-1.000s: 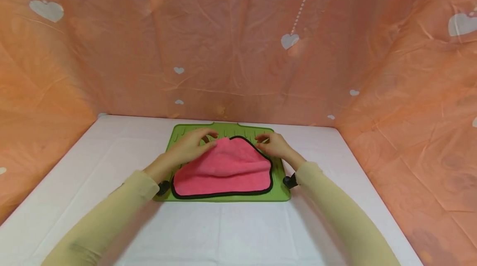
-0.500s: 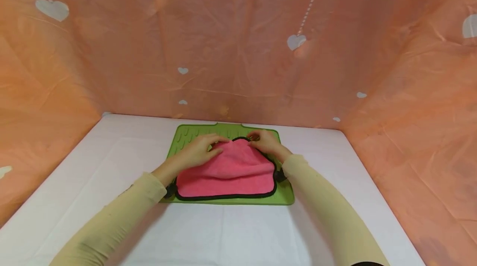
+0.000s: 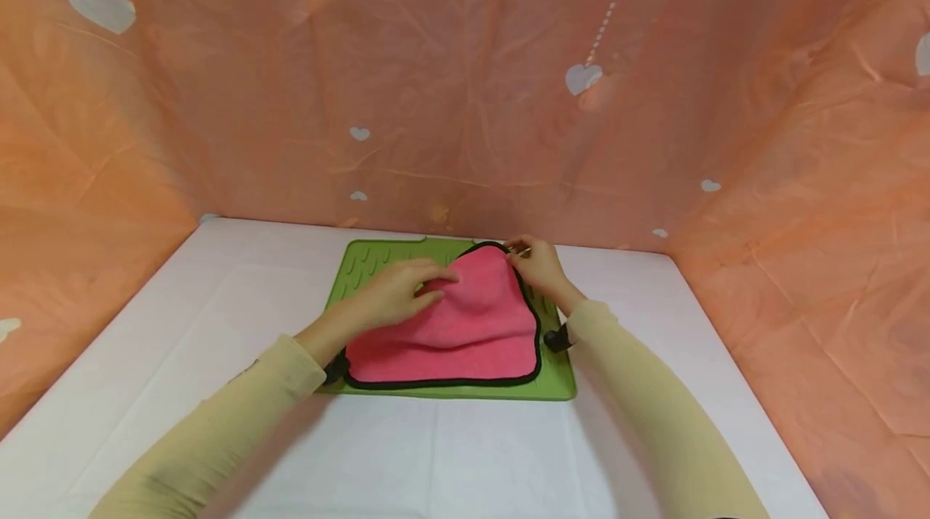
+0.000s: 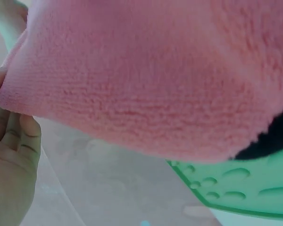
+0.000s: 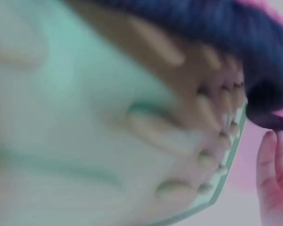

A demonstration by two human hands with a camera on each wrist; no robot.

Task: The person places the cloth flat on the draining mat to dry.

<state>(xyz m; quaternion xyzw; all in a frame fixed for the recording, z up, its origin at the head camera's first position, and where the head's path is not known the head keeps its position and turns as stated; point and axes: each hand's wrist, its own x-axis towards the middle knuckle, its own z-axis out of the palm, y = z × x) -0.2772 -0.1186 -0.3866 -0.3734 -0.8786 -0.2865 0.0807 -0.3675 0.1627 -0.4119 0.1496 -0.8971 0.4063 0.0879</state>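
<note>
A pink cloth (image 3: 450, 341) with a black border lies partly folded on a green ribbed mat (image 3: 374, 261). My left hand (image 3: 388, 293) pinches the cloth's raised fold near its upper middle; in the left wrist view the fingers of that hand (image 4: 14, 160) lie below the fabric (image 4: 132, 84) and the thumb above. At the upper right corner my right hand (image 3: 541, 267) pinches the black edge. The right wrist view shows its fingers (image 5: 278, 174) just under the dark border (image 5: 203, 23), with the mat (image 5: 146, 155) below.
A white-covered table (image 3: 436, 454) surrounds the mat. Behind and at both sides hangs an orange sheet (image 3: 465, 115) with white hearts. A black wrist item (image 3: 558, 339) sits by the right cuff.
My right hand first came in to the cloth's upper edge, then moved right and away with the corner, spreading it out. My left hand has shifted slightly right.
</note>
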